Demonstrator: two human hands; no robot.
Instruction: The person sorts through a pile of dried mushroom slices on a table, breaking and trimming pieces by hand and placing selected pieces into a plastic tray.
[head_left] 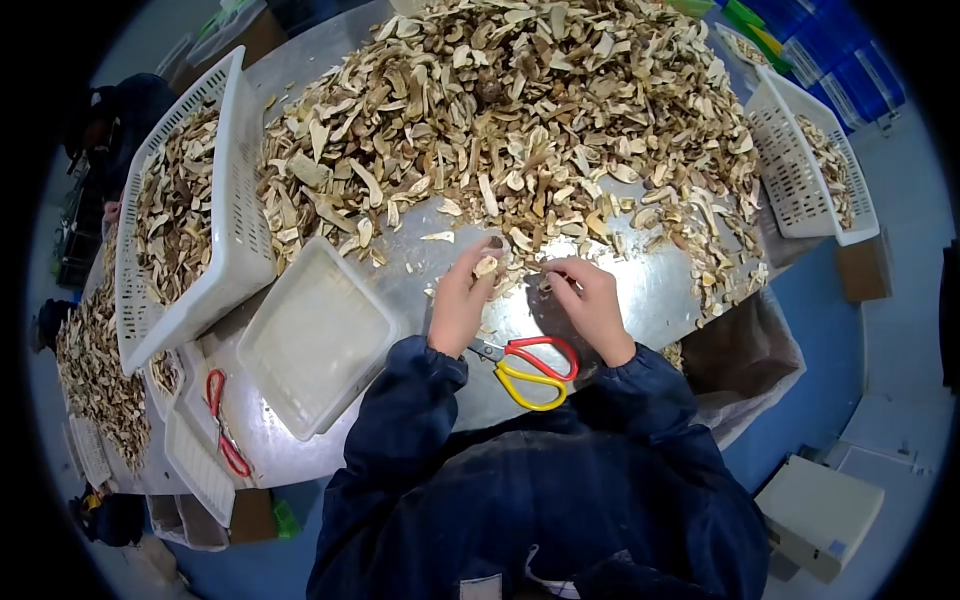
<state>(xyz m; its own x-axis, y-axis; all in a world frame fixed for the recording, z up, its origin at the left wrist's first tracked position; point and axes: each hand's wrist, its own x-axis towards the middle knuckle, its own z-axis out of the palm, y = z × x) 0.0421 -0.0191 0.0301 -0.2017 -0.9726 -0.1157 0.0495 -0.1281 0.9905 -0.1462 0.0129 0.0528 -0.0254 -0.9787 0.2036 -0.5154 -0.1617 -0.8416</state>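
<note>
While scissors (512,348) lie at lower centre, presumably for easy reach, the left hand (462,303) pinches a mushroom slice (485,266) mid-frame, though what the right hand (594,306) grips I cannot tell.

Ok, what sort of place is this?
Probably a food-sorting workroom: sliced pieces, likely dried mushroom, heaped on a metal table, a perforated white basket holding more, and red-and-yellow scissors.

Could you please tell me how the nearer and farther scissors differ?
The nearer scissors have one red and one yellow handle; the farther scissors show only red handles. The nearer scissors lie between the sleeves; the farther scissors lie left of the white tray. Both lie unheld.
</note>
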